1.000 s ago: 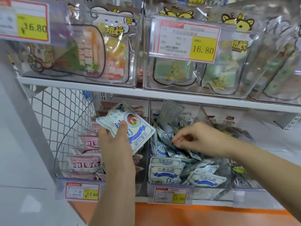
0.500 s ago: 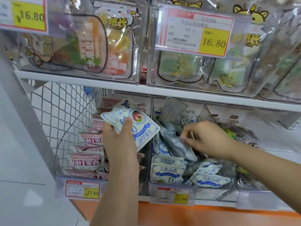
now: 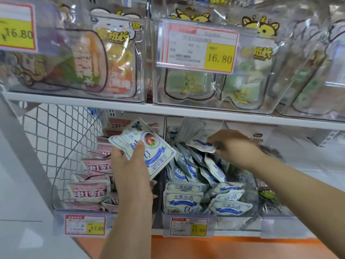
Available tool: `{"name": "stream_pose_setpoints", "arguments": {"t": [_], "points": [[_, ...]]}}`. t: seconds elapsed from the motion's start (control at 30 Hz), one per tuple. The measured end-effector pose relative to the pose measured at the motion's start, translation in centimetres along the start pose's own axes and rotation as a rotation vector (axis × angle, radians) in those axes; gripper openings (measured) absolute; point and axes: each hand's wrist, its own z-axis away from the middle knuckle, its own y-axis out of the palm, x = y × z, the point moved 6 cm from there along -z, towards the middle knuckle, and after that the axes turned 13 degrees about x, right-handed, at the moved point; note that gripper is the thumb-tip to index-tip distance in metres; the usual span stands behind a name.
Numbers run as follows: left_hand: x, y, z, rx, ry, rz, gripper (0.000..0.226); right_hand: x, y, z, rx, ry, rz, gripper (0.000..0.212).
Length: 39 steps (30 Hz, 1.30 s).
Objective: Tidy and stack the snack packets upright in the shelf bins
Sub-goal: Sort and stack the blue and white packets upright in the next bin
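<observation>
My left hand (image 3: 128,165) holds a small stack of white-and-blue snack packets (image 3: 149,146) tilted in front of the divider between two lower bins, thumb on the top face. My right hand (image 3: 235,146) reaches into the middle clear bin (image 3: 242,221) and pinches one white-and-blue packet (image 3: 200,145) lifted above the pile. Below it several more blue packets (image 3: 188,200) lie jumbled, some standing at the front, some leaning at the back.
The left bin (image 3: 59,214) holds pink packets (image 3: 89,192) in rows. A white wire mesh panel (image 3: 46,139) closes the left side. The upper shelf (image 3: 168,111) carries clear bins of large pouches and price tags. Dark-green packets (image 3: 267,193) fill the bin at right.
My right hand has drawn one blue packet up out of the pile and moved a little right and up. My left hand has stayed put with its stack.
</observation>
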Motion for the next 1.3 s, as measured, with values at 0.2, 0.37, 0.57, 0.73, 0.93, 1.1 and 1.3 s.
{"name": "stream_pose_setpoints", "arguments": {"t": [0.2, 0.37, 0.57, 0.73, 0.93, 1.1, 1.3], "points": [[-0.1, -0.3, -0.6, -0.028, -0.01, -0.009, 0.036, 4.3, -0.1, 1.5, 0.281, -0.158, -0.42, 0.02], [0.2, -0.3, -0.6, -0.02, 0.001, -0.006, 0.033, 7.1, 3.2, -0.3, 0.648, -0.176, -0.261, 0.033], [0.3, -0.2, -0.6, -0.006, -0.015, -0.031, 0.033, 6.5, 6.8, -0.8, 1.019, -0.078, 0.019, 0.067], [0.0, -0.4, -0.4, -0.029, -0.038, -0.025, 0.044, 6.1, 7.6, -0.3, 1.073, -0.058, -0.102, 0.074], [0.1, -0.5, -0.6, -0.017, -0.017, -0.013, 0.014, 6.2, 7.7, -0.4, 0.922, -0.079, -0.272, 0.04], [0.3, -0.2, -0.8, -0.018, -0.01, -0.018, 0.008, 6.8, 6.9, -0.1, 0.782, -0.172, -0.204, 0.032], [0.3, -0.2, -0.9, -0.011, 0.001, -0.03, 0.017, 6.6, 4.9, -0.1, 0.329, -0.168, -0.133, 0.02]]}}
